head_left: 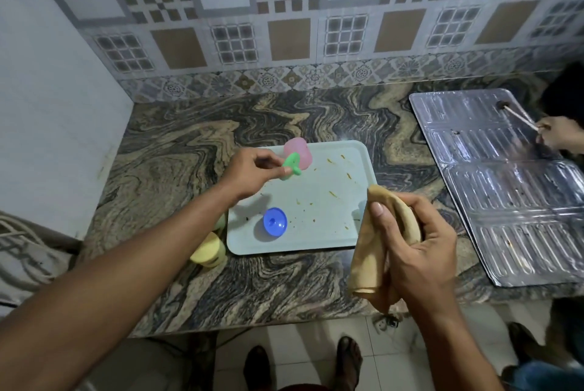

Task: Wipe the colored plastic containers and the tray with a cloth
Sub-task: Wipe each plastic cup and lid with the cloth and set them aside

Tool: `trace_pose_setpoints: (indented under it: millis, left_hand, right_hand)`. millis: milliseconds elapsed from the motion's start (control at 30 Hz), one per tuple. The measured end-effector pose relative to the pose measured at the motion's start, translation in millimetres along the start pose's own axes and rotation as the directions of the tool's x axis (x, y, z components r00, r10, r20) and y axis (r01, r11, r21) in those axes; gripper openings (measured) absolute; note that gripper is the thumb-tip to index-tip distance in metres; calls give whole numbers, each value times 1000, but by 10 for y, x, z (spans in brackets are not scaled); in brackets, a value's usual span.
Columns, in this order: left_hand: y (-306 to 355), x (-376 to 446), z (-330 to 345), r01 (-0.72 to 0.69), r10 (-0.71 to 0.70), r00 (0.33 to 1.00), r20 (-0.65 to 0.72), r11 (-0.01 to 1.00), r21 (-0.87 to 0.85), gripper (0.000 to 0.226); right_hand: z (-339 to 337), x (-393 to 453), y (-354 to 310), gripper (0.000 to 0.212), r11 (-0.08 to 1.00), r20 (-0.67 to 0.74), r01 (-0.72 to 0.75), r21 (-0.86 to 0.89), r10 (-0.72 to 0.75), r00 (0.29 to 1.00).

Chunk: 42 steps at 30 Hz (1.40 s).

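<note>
Marble kitchen counter, wiping job only partly done.
Left hand (249,174) pinches a green container (291,166) above the tray (331,226); right hand (414,248) grips the cloth (369,251) beside it; pink cup (298,152) and blue lid (275,224) wait on the tray, yellow cups (208,251) off it, tray crumbs unwiped.

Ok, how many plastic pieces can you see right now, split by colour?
Green: 1, green piece held in the left hand
Pink: 1, pink container on the tray
Blue: 1, blue piece on the tray
Yellow: 1, yellow container beside the tray
Total: 4
</note>
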<state>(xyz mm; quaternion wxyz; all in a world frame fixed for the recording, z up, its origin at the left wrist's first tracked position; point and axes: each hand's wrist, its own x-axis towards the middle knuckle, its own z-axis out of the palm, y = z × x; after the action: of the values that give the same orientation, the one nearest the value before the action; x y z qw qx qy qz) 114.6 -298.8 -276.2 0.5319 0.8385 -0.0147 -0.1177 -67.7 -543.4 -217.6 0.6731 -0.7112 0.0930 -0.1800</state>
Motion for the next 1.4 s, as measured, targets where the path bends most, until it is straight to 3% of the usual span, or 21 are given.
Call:
trace_pose_setpoints:
  millis: [67, 167, 267, 367, 433, 600, 700, 800, 900, 967, 1000, 1100, 1133, 1267, 1300, 1367, 1400]
  left_hand:
    - [195, -210, -27, 119, -106, 993, 56, 914, -388, 13]
    - [435, -575, -6, 228, -170, 973, 154, 633, -740, 11]
    - [520, -916, 65, 211, -163, 974, 158, 395, -894, 18]
    - [553, -1179, 189, 159, -111, 985, 130, 315, -936, 40]
    - [598, -1308, 283, 134, -82, 990, 115, 290, -948, 43]
    - [772, -1513, 457, 66, -94, 995, 36, 333, -941, 11]
    - [800, -1580, 446, 16, -63, 998, -9, 381, -924, 13]
    - [811, -1631, 389, -7, 22, 1000, 3, 466, -885, 14]
    - [773, -1630, 320, -42, 114, 993, 33, 593, -804, 19]
    - [732, -1620, 245, -77, 195, 978, 67, 645, -760, 9]
    - [737, -1616, 200, -78, 214, 973, 89, 665, -743, 14]
    - [730, -1600, 82, -28, 229, 951, 208, 732, -681, 69]
    - [745, -1605, 37, -18, 241, 941, 239, 740, -673, 75]
    - [763, -1557, -62, 7, 239, 922, 305, 777, -629, 82]
    - [738, -1528, -67, 14, 235, 918, 319, 785, -619, 73]
    - [753, -1493, -74, 40, 198, 925, 326, 800, -599, 48]
    - [754, -1478, -78, 62, 177, 928, 327, 794, -605, 47]
  right_hand:
    - [64, 10, -7, 7, 1000, 10, 4, 27, -4, 1000]
    - [179, 28, -50, 9, 998, 16, 27, 60, -28, 999]
    - [311, 26, -150, 11, 993, 7, 75, 95, -76, 997]
    - [432, 12, -239, 11, 985, -16, 125, 119, -124, 992]
    - [503, -4, -287, 11, 980, -34, 138, 142, -134, 990]
    - [574, -37, -360, 7, 976, 10, 186, 115, -188, 982]
    - [522, -18, -370, 11, 968, 39, 246, 49, -248, 968]
    - [492, -13, -393, 27, 931, 110, 363, -36, -357, 928]
    - [458, 39, -386, 19, 909, 144, 411, -68, -399, 906]
    - [411, 94, -381, 14, 900, 182, 427, -88, -407, 895]
    - [386, 121, -387, 14, 892, 216, 441, -104, -413, 885]
    - [327, 193, -448, 15, 856, 355, 504, -116, -438, 826]
    - [317, 213, -475, 14, 834, 389, 537, -125, -457, 800]
    - [371, 310, -543, 12, 730, 458, 659, -182, -530, 714]
    - [395, 344, -550, 12, 711, 459, 674, -199, -540, 706]
    - [415, 425, -546, 11, 741, 441, 645, -188, -523, 729]
    - [400, 461, -554, 10, 799, 428, 586, -138, -485, 762]
